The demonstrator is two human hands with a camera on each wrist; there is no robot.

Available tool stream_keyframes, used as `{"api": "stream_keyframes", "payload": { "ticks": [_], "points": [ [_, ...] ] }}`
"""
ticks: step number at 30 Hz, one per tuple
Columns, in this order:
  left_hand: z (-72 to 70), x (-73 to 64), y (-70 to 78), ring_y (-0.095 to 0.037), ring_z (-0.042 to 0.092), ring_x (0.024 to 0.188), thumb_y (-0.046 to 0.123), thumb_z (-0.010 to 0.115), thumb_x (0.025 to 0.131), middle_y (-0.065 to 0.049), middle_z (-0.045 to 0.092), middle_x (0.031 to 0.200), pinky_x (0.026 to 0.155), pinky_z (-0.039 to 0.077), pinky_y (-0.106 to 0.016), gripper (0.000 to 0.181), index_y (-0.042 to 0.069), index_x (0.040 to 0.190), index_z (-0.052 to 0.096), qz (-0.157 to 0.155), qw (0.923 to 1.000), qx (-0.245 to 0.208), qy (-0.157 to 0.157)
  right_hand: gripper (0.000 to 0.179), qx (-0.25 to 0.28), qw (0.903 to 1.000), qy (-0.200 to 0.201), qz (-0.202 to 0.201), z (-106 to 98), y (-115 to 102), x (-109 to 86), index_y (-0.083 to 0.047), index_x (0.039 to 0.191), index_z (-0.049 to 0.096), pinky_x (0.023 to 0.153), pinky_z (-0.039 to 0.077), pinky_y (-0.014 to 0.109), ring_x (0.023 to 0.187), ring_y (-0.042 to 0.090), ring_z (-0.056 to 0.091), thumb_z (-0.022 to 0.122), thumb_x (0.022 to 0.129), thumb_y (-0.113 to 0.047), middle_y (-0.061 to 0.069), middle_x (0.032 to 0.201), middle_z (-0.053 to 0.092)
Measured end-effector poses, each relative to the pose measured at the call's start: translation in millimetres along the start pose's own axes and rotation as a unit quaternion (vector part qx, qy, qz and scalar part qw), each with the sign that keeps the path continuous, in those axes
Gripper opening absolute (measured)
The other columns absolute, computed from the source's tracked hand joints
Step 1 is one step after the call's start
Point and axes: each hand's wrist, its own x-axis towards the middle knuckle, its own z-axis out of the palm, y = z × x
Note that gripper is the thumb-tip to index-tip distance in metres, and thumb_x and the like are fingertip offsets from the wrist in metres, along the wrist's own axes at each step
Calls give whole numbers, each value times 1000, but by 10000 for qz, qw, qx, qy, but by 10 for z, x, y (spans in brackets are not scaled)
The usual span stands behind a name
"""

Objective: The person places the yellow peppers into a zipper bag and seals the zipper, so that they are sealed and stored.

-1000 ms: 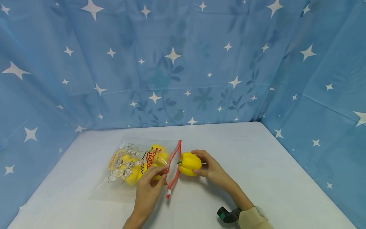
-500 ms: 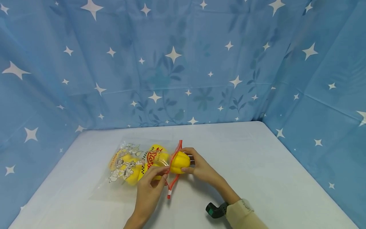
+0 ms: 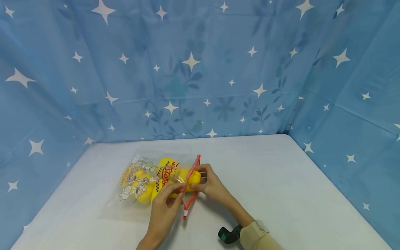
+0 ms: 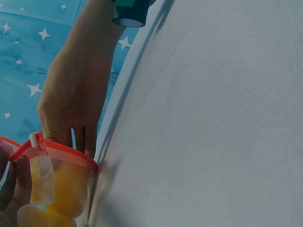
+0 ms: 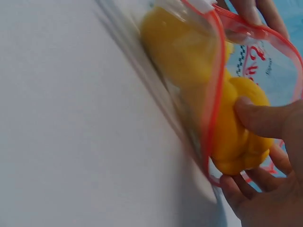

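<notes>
A clear zip bag (image 3: 125, 208) with a red zip edge and printed cartoon figures lies on the table, its mouth facing right. Inside it are several yellow bell peppers (image 3: 144, 194). My left hand (image 3: 164, 210) pinches the near part of the red rim between thumb and fingers, keeping the mouth apart. With my right hand (image 3: 212, 184) I grip another yellow bell pepper (image 5: 241, 127), which is partly through the bag's mouth. In the right wrist view the thumb presses its side while the other fingers curl beneath it.
The white table (image 3: 281, 180) stretches out on both sides of the bag. A blue curtain (image 3: 200, 69) with white stars hangs behind and beside it. A black wrist camera (image 3: 229, 235) sits on my right wrist near the sleeve.
My right hand has moved left, carrying the bell pepper from outside the red rim into the bag's mouth. The left hand has stayed on the rim.
</notes>
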Motion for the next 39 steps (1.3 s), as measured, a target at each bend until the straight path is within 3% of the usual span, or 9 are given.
{"api": "stream_keyframes", "payload": {
  "ticks": [5, 11, 17, 23, 27, 32, 39],
  "points": [
    [0, -4, -16, -26, 70, 92, -9, 71, 92, 5, 68, 103, 72, 63, -24, 32, 13, 115, 75, 114, 9999, -16, -17, 57, 188, 9995, 229, 73, 77, 37, -12, -3, 133, 45, 94, 63, 36, 109, 28, 66, 81, 90, -13, 23, 136, 58],
    [7, -13, -17, -20, 69, 93, -9, 72, 92, 6, 68, 103, 72, 63, -24, 31, 11, 115, 75, 92, 10000, -7, -19, 56, 140, 9976, 677, 73, 146, 41, -12, -2, 133, 47, 84, 63, 27, 101, 25, 67, 81, 90, -14, 23, 129, 63],
    [13, -15, -17, -18, 69, 94, -8, 71, 92, 5, 69, 103, 73, 63, -24, 30, 9, 116, 75, 46, 10000, -55, -69, 54, 26, 9962, 856, 139, 210, 23, -13, -2, 135, 47, 90, 61, 33, 106, 28, 66, 78, 92, -13, 23, 131, 64],
    [11, -5, -25, -18, 70, 93, -8, 72, 92, 6, 69, 103, 72, 63, -24, 31, 12, 115, 75, 147, 9999, -11, -53, 54, 79, 9972, 736, 78, 240, 0, -14, -2, 139, 46, 99, 61, 43, 120, 34, 66, 74, 93, -10, 24, 136, 62],
    [11, -3, -23, -19, 70, 93, -8, 72, 92, 6, 69, 104, 73, 63, -24, 31, 14, 114, 76, 189, 9998, 24, -21, 56, 147, 9976, 672, 37, 237, -4, -13, -3, 142, 47, 104, 59, 42, 127, 34, 63, 73, 92, -7, 21, 139, 60],
    [11, -11, -20, -17, 70, 92, -8, 73, 91, 7, 69, 103, 72, 63, -24, 33, 18, 112, 76, 128, 9999, 58, 10, 56, 184, 9983, 549, -15, 229, 9, -25, -4, 141, 49, 108, 56, 41, 130, 33, 59, 75, 92, -6, 17, 142, 58],
    [9, -6, -32, -23, 70, 93, -9, 72, 91, 6, 69, 104, 72, 63, -24, 32, 12, 114, 76, 256, 9997, 39, -11, 53, 26, 9975, 636, -294, 240, 29, -15, -8, 138, 53, 107, 57, 45, 124, 29, 61, 78, 91, -9, 12, 135, 62]
  ]
}}
